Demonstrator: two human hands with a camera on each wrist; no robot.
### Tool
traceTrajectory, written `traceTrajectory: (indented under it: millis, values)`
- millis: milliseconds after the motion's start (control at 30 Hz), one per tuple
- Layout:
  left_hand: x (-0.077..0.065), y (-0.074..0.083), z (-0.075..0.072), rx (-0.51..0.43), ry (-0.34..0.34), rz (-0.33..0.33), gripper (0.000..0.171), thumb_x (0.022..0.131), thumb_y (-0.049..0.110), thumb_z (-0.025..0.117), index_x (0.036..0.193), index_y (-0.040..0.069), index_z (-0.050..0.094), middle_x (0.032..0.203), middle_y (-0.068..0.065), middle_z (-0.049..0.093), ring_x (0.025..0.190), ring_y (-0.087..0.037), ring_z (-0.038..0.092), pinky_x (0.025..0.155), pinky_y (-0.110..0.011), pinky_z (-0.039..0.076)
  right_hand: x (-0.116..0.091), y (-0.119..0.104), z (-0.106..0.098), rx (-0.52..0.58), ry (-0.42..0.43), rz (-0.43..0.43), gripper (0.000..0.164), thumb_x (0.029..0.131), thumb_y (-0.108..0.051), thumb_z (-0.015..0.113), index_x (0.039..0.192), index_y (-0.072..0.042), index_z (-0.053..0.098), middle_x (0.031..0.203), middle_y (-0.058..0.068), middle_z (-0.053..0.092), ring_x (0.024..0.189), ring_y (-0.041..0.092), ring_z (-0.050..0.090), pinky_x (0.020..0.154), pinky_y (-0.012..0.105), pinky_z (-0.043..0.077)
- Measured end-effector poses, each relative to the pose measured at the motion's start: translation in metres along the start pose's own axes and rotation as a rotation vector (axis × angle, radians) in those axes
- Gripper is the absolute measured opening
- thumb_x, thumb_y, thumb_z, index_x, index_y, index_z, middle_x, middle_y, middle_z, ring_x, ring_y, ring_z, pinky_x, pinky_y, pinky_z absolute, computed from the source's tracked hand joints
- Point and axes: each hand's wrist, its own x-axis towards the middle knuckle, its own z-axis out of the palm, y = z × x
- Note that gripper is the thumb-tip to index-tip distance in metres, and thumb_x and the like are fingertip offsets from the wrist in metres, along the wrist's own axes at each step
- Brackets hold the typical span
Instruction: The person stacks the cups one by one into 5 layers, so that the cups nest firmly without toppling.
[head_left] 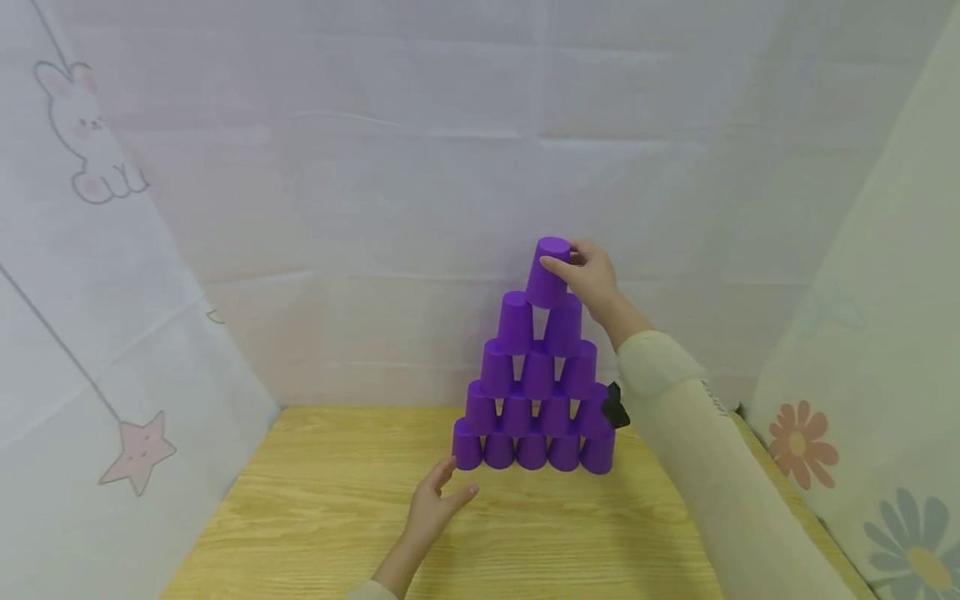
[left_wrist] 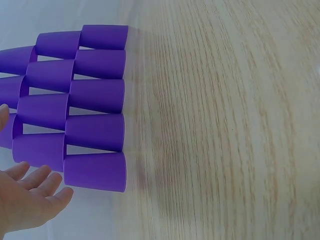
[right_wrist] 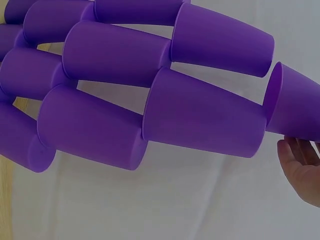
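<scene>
Upside-down purple cups form a pyramid point(head_left: 537, 372) on the wooden table, with several in the bottom row and two in the highest standing row. Above those two, my right hand point(head_left: 594, 282) pinches one more purple cup point(head_left: 546, 279) between thumb and fingers. That cup is mouth-down and a little tilted; in the right wrist view its rim point(right_wrist: 272, 95) is at the tops of the upper cups, and I cannot tell whether it rests on both. My left hand point(head_left: 431, 507) is beside the bottom left cup point(head_left: 467, 446), fingers spread and holding nothing.
The wooden table point(head_left: 315, 500) extends in front of the pyramid and to its left. A pale cloth wall point(head_left: 375, 250) stands close behind, with printed cloth on both sides. A small black object point(head_left: 616, 406) shows by my right sleeve, in front of the pyramid's right edge.
</scene>
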Motion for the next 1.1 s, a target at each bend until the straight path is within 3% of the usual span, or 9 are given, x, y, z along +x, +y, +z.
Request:
traceTrajectory:
  millis: [267,533,667,767,900,1100]
  values:
    - [-0.001,-0.002,0.000,-0.004,-0.031,-0.046,0.064,0.074,0.027,0.067,0.124,-0.002,0.041,0.125,-0.022,0.040,0.113,-0.039,0.036,0.092,-0.054,0.024,0.010,0.005,0.005,-0.003,0.010,0.039,0.052,0.076,-0.033,0.064,0.117,-0.005,0.048,0.114,0.012,0.050,0.103,0.024,0.046,0.085,0.039,0.039]
    - [-0.006,-0.006,0.004,-0.053,-0.061,-0.050,0.065,0.075,0.025,0.066,0.125,-0.006,0.037,0.124,-0.024,0.039,0.112,-0.042,0.035,0.091,-0.055,0.025,0.011,0.007,0.008,-0.003,0.013,0.056,0.054,0.076,-0.033,0.065,0.118,-0.004,0.047,0.114,0.013,0.049,0.102,0.024,0.047,0.082,0.037,0.041]
    - [-0.009,0.007,0.002,-0.070,-0.064,-0.061,0.063,0.076,0.019,0.066,0.123,-0.009,0.037,0.123,-0.027,0.039,0.112,-0.045,0.034,0.091,-0.056,0.024,0.011,0.007,0.008,0.001,0.009,0.059,0.056,0.076,-0.033,0.065,0.120,-0.005,0.045,0.116,0.013,0.049,0.103,0.024,0.046,0.083,0.038,0.041]
    - [-0.009,0.009,0.001,-0.061,-0.058,-0.051,0.061,0.076,0.017,0.066,0.122,-0.010,0.037,0.122,-0.028,0.040,0.110,-0.045,0.035,0.090,-0.057,0.025,0.009,0.007,0.007,0.011,-0.003,0.052,0.057,0.076,-0.031,0.065,0.122,-0.005,0.044,0.117,0.013,0.048,0.105,0.025,0.045,0.084,0.038,0.040]
    - [-0.005,-0.005,0.003,-0.030,-0.046,-0.042,0.063,0.075,0.023,0.067,0.124,-0.006,0.039,0.123,-0.025,0.040,0.111,-0.043,0.036,0.090,-0.057,0.026,0.005,0.008,0.003,0.007,-0.033,0.032,0.060,0.077,-0.031,0.064,0.126,-0.006,0.040,0.120,0.014,0.046,0.108,0.025,0.043,0.087,0.040,0.037]
    - [-0.002,-0.007,0.001,0.007,-0.036,0.001,0.064,0.074,0.027,0.067,0.125,-0.002,0.040,0.124,-0.023,0.040,0.111,-0.042,0.036,0.090,-0.056,0.026,-0.002,0.013,-0.009,-0.072,-0.055,0.004,0.066,0.078,-0.033,0.062,0.132,-0.007,0.033,0.128,0.016,0.038,0.116,0.028,0.034,0.092,0.042,0.032]
